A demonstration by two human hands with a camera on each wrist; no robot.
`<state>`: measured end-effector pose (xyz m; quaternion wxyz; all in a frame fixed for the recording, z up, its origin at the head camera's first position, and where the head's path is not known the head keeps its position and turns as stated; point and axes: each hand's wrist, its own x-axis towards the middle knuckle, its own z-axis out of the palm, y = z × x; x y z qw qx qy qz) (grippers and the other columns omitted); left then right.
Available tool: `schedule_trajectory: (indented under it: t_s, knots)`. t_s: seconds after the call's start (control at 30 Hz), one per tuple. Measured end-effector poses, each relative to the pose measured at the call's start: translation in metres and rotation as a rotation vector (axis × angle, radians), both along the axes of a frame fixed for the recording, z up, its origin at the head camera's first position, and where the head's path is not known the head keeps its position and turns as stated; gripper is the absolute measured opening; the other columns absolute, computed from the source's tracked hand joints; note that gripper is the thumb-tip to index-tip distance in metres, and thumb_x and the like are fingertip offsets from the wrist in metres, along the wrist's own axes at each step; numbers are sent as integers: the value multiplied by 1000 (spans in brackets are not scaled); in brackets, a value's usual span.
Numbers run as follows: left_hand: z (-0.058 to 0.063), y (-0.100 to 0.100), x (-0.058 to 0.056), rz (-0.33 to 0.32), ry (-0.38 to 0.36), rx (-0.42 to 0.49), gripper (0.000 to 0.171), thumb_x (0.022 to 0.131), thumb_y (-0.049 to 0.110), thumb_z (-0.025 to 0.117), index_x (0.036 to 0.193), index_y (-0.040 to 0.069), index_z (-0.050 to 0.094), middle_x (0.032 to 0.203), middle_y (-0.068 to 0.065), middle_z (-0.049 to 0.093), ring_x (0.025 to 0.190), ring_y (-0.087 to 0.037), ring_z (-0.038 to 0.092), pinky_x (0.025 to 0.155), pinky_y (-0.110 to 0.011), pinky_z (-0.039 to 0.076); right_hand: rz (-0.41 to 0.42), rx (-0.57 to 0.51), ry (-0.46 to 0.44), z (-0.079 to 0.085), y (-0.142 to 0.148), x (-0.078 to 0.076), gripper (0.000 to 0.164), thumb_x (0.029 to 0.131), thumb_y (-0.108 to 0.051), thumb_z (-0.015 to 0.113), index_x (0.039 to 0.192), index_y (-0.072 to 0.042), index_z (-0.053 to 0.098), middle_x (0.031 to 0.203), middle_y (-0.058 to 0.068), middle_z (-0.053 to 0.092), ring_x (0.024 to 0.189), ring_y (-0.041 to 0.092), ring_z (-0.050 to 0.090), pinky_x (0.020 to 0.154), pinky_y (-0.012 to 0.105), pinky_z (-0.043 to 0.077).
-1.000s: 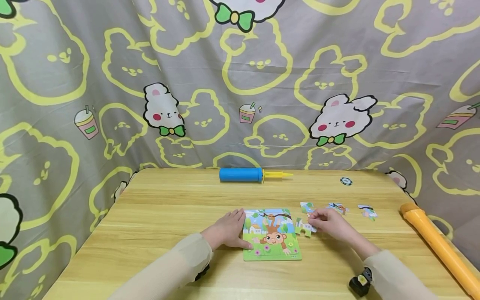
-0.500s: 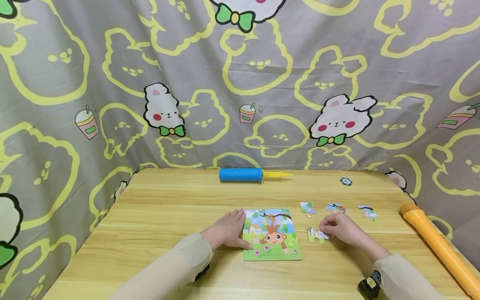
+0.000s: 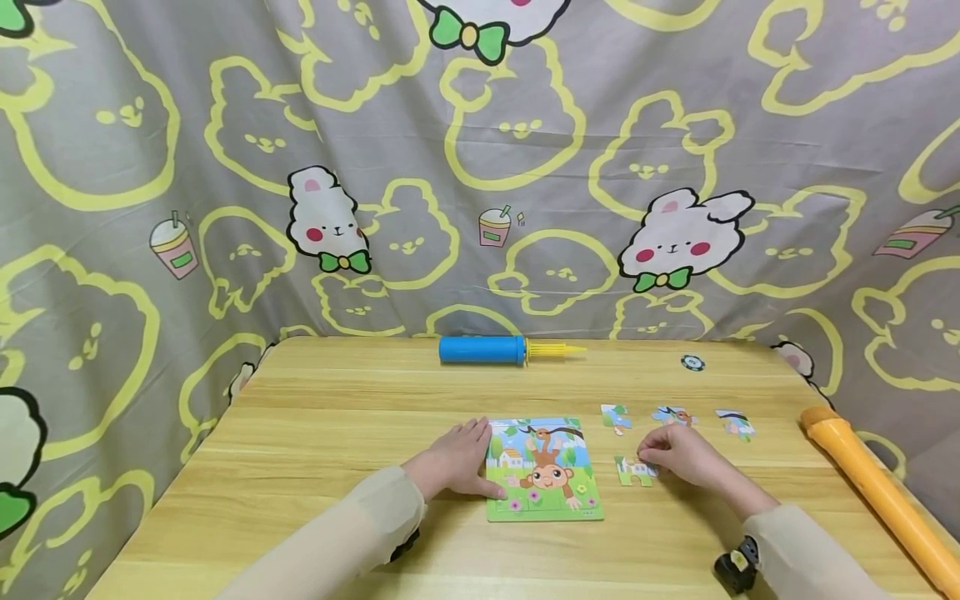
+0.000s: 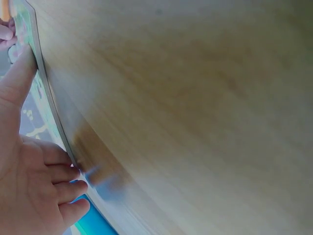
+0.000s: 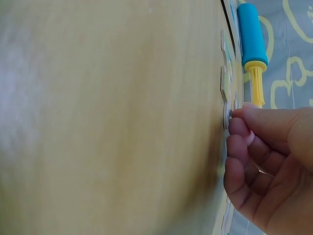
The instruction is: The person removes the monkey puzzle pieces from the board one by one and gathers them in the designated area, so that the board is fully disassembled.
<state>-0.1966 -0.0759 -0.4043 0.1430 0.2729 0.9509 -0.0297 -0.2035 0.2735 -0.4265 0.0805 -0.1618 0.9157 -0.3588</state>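
A square monkey picture puzzle board (image 3: 546, 475) lies on the table in the head view. My left hand (image 3: 455, 458) rests at its left side, thumb on the board's face and the other fingers along the edge. In the left wrist view, the fingers of that left hand (image 4: 36, 181) are relaxed. To the right of the board, my right hand (image 3: 681, 454) pinches a jigsaw piece (image 3: 632, 472) showing a white fence and grass. Thumb and index finger of the right hand (image 5: 266, 156) meet at the piece's edge in the right wrist view.
Behind the right hand lie three loose jigsaw pieces: one (image 3: 616, 417) near the board, another (image 3: 672, 415) in the middle, and a third (image 3: 734, 423) further right. A blue and yellow hand pump (image 3: 483, 350), a round chip (image 3: 693, 362) and an orange tube (image 3: 877, 492) surround them.
My right hand has drawn the fence piece rightward and slightly nearer, away from the board's edge. Over the last half second it has barely moved. The left hand stays put.
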Motion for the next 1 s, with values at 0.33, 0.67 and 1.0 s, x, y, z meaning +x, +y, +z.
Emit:
schedule_trajectory:
  t_s: [0.33, 0.67, 1.0]
  knots:
    - [-3, 0, -2, 5, -4, -2, 101, 75, 69, 54, 143, -1, 26, 149, -15, 22, 135, -27, 22, 108, -37, 21, -2, -6, 46, 9, -7, -1, 10, 87, -11, 63, 88, -3, 68, 76, -1, 61, 64, 13, 50, 54, 24, 44]
    - [-4, 0, -1, 5, -4, 1, 102, 75, 69, 54, 144, -1, 26, 149, -15, 21, 135, -28, 22, 108, -38, 21, 109, -93, 41, 17, -42, -5, 18, 89, -12, 61, 99, 1, 66, 80, 2, 60, 66, 16, 54, 54, 27, 48]
    - [-5, -1, -3, 6, 3, 5, 102, 75, 69, 54, 144, 0, 25, 149, -14, 21, 135, -27, 21, 108, -37, 20, 241, -103, 45, 10, -85, -8, 21, 86, -8, 64, 105, 1, 63, 79, -1, 54, 62, 12, 48, 52, 24, 43]
